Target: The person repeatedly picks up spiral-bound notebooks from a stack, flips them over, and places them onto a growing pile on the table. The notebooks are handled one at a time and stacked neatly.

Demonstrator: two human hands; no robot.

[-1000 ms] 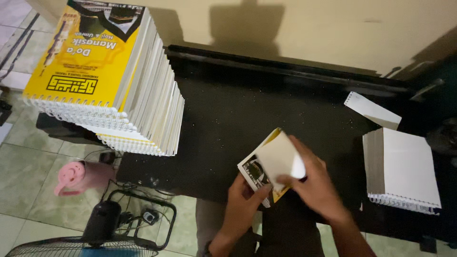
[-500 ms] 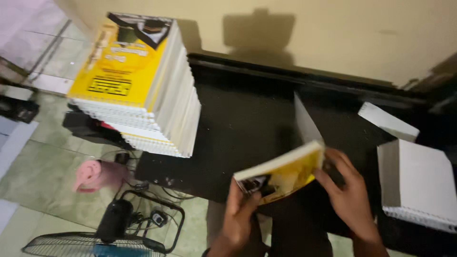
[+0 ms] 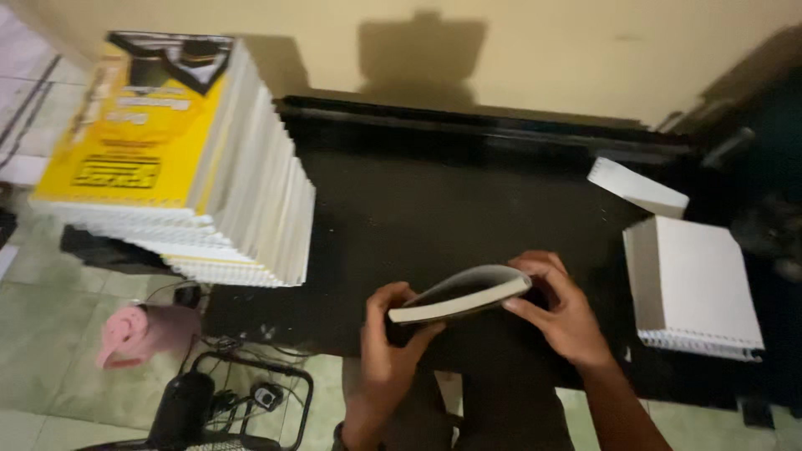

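A thin booklet [image 3: 461, 299] with a white page edge is held between both my hands, lying almost flat above the front edge of the black table [image 3: 434, 200]. Its top cover bows upward. My left hand [image 3: 393, 342] grips its left end from below, thumb on the edge. My right hand [image 3: 561, 311] holds its right end, fingers curled over the cover.
A tall leaning stack of yellow-covered spiral booklets [image 3: 180, 159] stands at the table's left. A white spiral-bound stack [image 3: 697, 284] lies at the right, with a single white booklet [image 3: 637, 187] behind it. On the tiled floor sit a pink object [image 3: 134, 334], a black fan [image 3: 188, 409] and cables.
The booklet has gone from upright and open with a page lifted to nearly flat and closed between both hands. The camera view has shifted slightly.
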